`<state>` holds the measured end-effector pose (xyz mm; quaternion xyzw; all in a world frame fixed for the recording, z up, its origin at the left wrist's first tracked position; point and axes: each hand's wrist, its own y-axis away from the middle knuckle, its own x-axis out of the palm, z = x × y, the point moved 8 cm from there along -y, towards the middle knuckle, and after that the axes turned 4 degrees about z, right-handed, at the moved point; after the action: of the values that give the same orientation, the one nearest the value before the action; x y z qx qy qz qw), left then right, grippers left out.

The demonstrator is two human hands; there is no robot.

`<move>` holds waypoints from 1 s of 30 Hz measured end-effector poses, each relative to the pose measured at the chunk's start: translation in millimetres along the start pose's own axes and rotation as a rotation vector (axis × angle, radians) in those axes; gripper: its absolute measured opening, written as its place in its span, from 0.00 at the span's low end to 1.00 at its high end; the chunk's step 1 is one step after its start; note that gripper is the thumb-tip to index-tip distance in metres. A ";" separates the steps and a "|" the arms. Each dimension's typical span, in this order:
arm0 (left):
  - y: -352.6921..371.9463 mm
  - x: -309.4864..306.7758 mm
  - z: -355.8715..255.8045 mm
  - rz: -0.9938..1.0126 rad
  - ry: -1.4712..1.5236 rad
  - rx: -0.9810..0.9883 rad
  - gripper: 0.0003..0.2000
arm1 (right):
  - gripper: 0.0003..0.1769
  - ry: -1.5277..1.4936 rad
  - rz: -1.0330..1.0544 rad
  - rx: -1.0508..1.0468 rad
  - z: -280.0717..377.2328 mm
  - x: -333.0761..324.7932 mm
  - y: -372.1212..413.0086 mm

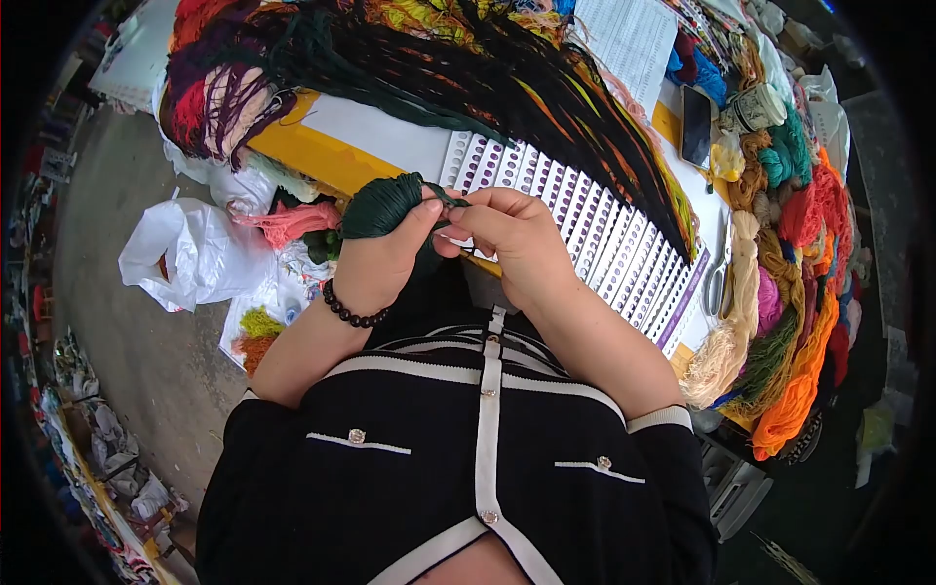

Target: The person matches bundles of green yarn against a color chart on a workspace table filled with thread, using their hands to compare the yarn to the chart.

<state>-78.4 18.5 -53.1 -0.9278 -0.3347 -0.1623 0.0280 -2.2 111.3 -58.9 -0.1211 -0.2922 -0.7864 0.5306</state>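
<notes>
A dark green skein of thread (382,207) hangs over my left hand (385,253), whose thumb and fingers pinch one end of it. My right hand (512,234) meets the left at that end, thumb and fingertips closed on the same green strands. Just beyond my hands lies a white card with rows of dark oval samples (585,219). Long black and dark green threads (439,73) spread across the table behind it, partly covering the card. The exact hold of the fingertips on the strands is too small to make out.
Scissors (720,273) and a phone (696,125) lie to the right, beside heaps of coloured yarn (804,312). White plastic bags (195,249) and pink yarn (291,224) sit at the left. A printed sheet (629,44) is at the back of the yellow-edged table (312,151).
</notes>
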 end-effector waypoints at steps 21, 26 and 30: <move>1.4 -13.6 -15.7 -0.027 -0.207 0.162 0.06 | 0.03 0.539 -0.093 -0.390 26.9 -1.7 2.5; -6.6 -79.3 -45.3 0.287 0.984 0.087 0.08 | 0.08 -0.054 0.102 -0.472 106.8 -1.5 28.2; -7.2 -246.0 -48.0 -0.192 0.976 0.104 0.07 | 0.07 -0.441 0.476 -0.519 170.8 -24.5 98.4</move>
<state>-274.5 -134.1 -86.8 -0.7061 -0.3741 -0.5626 0.2123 76.4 204.3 98.1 -0.4808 -0.1547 -0.6445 0.5741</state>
